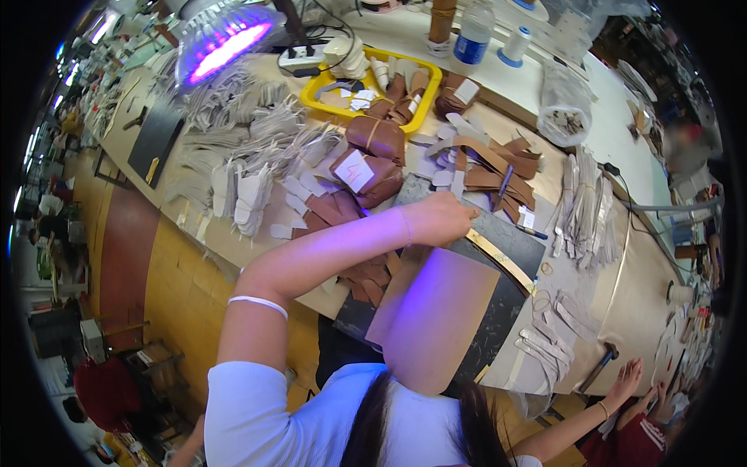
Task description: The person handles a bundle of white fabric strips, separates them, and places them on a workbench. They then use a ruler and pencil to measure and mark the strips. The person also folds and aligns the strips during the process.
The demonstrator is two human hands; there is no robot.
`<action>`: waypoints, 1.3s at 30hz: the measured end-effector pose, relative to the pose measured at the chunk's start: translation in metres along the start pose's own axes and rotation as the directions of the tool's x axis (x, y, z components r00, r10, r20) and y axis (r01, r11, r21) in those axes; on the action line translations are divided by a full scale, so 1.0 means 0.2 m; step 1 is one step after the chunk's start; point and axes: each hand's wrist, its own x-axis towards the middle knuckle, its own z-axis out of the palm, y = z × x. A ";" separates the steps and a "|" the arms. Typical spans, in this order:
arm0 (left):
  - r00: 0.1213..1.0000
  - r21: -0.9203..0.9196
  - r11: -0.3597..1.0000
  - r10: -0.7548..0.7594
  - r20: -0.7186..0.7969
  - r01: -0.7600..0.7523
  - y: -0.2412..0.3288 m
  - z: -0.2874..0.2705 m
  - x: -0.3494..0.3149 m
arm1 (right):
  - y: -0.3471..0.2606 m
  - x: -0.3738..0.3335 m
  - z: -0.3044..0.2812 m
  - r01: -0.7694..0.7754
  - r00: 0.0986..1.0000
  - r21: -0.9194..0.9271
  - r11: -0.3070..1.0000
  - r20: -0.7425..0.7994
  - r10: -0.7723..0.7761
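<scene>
My left hand is closed above a dark slab in the middle of the bench. What its fingers hold, if anything, is hidden. A narrow yellowish strip lies on the slab, one end close to these fingers. Below the hand, a large smooth brown sheet leans toward my chest. Out to the right, beyond the bench's near edge, my right hand is raised with fingers stretched out, holding nothing. Loose brown strips lie past the left hand, with a pen across them.
A yellow tray holds banded brown bundles. Wrapped brown bundles with a white label stand before it. Bundles of pale strips cover the left bench; more pale strips lie right. A lit lamp hangs upper left. A hammer lies right.
</scene>
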 end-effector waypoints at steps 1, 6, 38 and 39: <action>1.000 0.008 1.000 0.004 -0.006 -0.004 -0.01 0.00 0.00 | 0.03 0.01 -0.04 0.003 1.000 0.058 0.998 0.007 -0.003; 0.998 0.032 0.999 0.040 0.056 -0.042 0.00 -0.05 0.02 | 0.09 0.03 -0.18 0.046 0.998 0.157 0.987 -0.038 -0.040; 0.996 -0.044 0.998 -0.049 0.075 0.053 0.11 -0.20 0.06 | -0.11 0.02 0.27 0.008 0.955 0.531 0.847 -0.254 0.150; 0.996 -0.036 0.998 -0.046 0.076 0.049 0.11 -0.20 0.07 | -0.11 0.02 0.26 0.009 0.952 0.532 0.846 -0.263 0.155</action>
